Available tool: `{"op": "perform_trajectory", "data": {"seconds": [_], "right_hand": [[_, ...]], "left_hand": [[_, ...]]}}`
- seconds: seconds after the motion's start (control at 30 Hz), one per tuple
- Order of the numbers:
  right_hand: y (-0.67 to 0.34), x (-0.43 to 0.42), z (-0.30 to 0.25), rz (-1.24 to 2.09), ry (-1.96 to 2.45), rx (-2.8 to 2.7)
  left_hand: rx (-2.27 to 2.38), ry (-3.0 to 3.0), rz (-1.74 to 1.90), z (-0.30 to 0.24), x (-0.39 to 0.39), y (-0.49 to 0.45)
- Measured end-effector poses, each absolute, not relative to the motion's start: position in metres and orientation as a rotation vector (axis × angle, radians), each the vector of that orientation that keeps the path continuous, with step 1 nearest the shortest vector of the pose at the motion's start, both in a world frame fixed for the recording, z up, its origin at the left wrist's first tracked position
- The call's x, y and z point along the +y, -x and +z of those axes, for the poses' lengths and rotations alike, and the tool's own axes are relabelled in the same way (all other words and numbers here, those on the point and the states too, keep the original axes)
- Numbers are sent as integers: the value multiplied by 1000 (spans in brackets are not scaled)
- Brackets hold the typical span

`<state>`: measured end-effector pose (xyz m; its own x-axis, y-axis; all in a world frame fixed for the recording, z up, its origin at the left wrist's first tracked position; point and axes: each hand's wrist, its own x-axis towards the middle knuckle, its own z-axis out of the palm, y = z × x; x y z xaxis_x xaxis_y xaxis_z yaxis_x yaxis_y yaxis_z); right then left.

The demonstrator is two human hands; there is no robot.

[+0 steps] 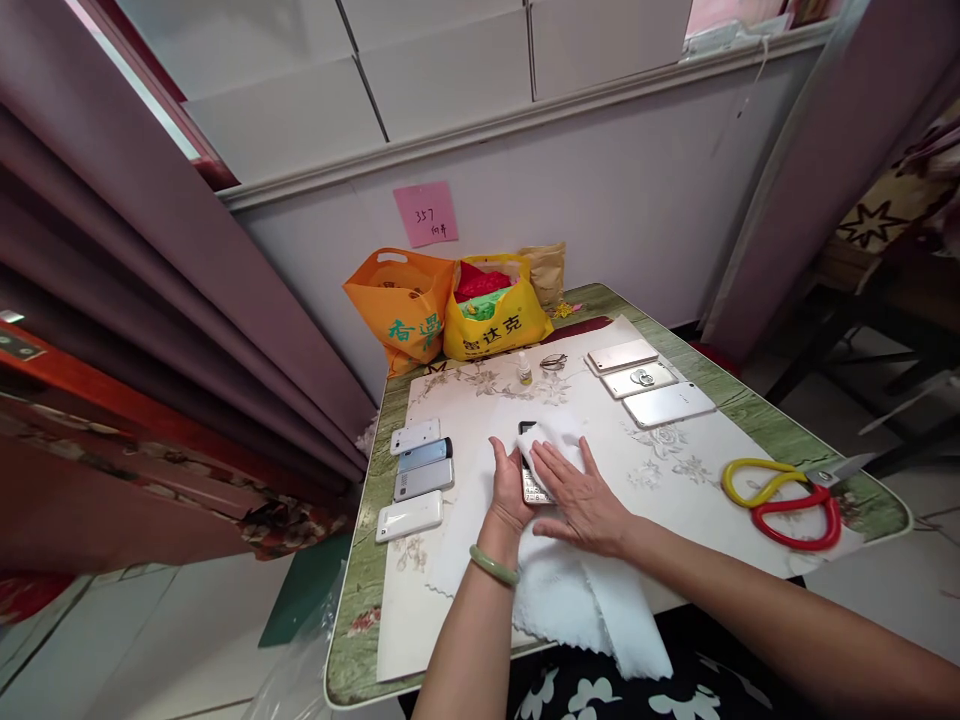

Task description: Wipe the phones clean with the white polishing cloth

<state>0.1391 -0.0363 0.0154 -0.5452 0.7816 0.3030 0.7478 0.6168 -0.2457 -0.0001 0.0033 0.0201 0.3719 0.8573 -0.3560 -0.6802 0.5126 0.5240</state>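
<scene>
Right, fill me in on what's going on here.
A person at a table has a keypad phone between both hands. The left hand is at its left edge, fingers mostly hidden; the right hand lies flat, pressing a white cloth over its upper part. Four phones lie to the left, and three phones and scissors to the right. A bottle and glasses sit beyond.
</scene>
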Motion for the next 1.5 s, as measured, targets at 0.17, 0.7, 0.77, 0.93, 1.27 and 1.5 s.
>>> {"op": "perform_trajectory", "data": {"seconds": [0.17, 0.7, 0.77, 0.93, 1.27, 1.5], "right_hand": [[-165, -52, 22, 235, 1100, -2431], [-104, 14, 6, 208, 1394, -2083], [-102, 11, -2, 212, 1366, -2082], [-113, 4, 3, 176, 1322, -1979], [-132, -17, 13, 178, 998, -2230], [-132, 12, 9, 250, 1097, -2386]], "left_hand": [[620, -305, 1003, 21, 4, -1], [575, -265, 934, 14, 8, 1], [549, -274, 923, 12, 9, 1], [576, -287, 994, 10, 10, 1], [567, -192, 923, 17, 8, 3], [577, -227, 1014, 18, 12, 0]]}}
